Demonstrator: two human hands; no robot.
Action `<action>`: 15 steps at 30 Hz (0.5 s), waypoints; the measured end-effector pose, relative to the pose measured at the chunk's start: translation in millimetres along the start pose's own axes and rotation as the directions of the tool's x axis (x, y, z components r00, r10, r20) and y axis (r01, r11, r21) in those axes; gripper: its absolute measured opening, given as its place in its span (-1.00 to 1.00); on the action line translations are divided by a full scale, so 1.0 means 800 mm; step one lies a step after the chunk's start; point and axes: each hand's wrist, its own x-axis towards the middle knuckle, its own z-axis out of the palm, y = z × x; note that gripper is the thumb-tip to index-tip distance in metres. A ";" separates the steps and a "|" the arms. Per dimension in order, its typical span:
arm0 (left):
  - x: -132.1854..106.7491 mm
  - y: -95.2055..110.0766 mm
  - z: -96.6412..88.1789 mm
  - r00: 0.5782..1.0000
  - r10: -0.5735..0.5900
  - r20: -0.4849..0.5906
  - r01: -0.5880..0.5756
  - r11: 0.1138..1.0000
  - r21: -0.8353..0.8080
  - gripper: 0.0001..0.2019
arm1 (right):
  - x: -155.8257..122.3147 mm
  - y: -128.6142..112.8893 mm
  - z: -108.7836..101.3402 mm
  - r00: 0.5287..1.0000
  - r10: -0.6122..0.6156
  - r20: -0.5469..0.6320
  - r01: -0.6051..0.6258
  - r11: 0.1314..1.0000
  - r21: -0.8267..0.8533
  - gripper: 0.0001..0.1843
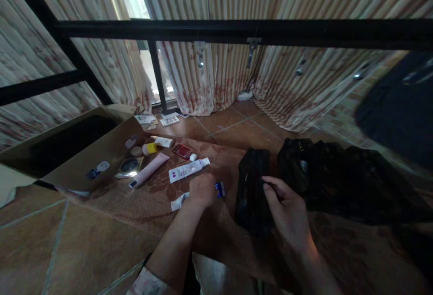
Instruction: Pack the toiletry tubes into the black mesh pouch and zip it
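My left hand [202, 191] is closed over a small tube on the brown patterned cloth. The tube's white end [179, 201] shows on one side and a blue end [220, 190] on the other; its middle is hidden under my fingers. Just beyond lies a white-and-purple tube [187, 170]. My right hand [286, 207] pinches the right edge of a black zip pouch [252, 191] between thumb and fingers. Whether the pouch is unzipped is too dark to tell. Left of my left hand are a pink tube [150, 170] and a shiny compact [130, 167].
A cardboard box [98, 164] stands at the left. A yellow-capped bottle [149, 148], a white tube [163, 141] and a red item [183, 151] lie on the cloth [135, 207]. Black plastic bags [341, 177] are heaped at the right. Striped curtains [216, 74] hang behind.
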 end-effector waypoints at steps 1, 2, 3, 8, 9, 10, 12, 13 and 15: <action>0.000 -0.001 -0.002 1.000 -0.002 -0.013 0.002 1.000 -0.013 -0.86 | 0.000 -0.001 0.000 1.000 0.000 0.000 0.000 1.000 0.003 -0.67; 0.000 -0.002 -0.004 1.000 -0.006 -0.027 0.005 1.000 -0.027 -0.86 | 0.000 -0.001 0.000 1.000 0.000 0.000 0.000 1.000 0.002 -0.67; 0.001 -0.003 -0.006 0.999 -0.009 -0.040 0.007 0.999 -0.039 -0.83 | 0.000 -0.001 0.000 1.000 0.000 -0.002 0.000 1.000 -0.002 -0.67; 0.013 -0.011 -0.013 0.963 -0.068 -0.259 -0.007 0.960 -0.280 -0.73 | 0.000 -0.003 0.001 1.000 -0.011 -0.005 0.011 1.000 -0.011 -0.69; 0.015 -0.013 -0.013 0.940 -0.094 -0.327 -0.039 0.925 -0.377 -0.72 | 0.000 -0.003 0.001 1.000 -0.015 -0.006 0.015 1.000 -0.004 -0.68; 0.018 -0.014 -0.012 0.913 -0.121 -0.390 -0.086 0.877 -0.473 -0.72 | 0.000 -0.003 0.001 1.000 -0.018 -0.005 0.018 1.000 0.000 -0.68; 0.020 -0.016 -0.011 0.858 -0.169 -0.485 -0.198 0.762 -0.616 -0.70 | 0.000 -0.003 0.002 1.000 -0.018 -0.002 0.018 1.000 -0.003 -0.66; 0.020 -0.016 -0.011 0.834 -0.183 -0.520 -0.253 0.712 -0.656 -0.71 | 0.000 -0.003 0.002 1.000 -0.019 0.000 0.019 1.000 -0.005 -0.66; 0.016 -0.013 -0.010 0.799 -0.177 -0.575 -0.337 0.660 -0.672 -0.73 | 0.000 -0.003 0.002 1.000 -0.025 0.003 0.025 1.000 -0.008 -0.66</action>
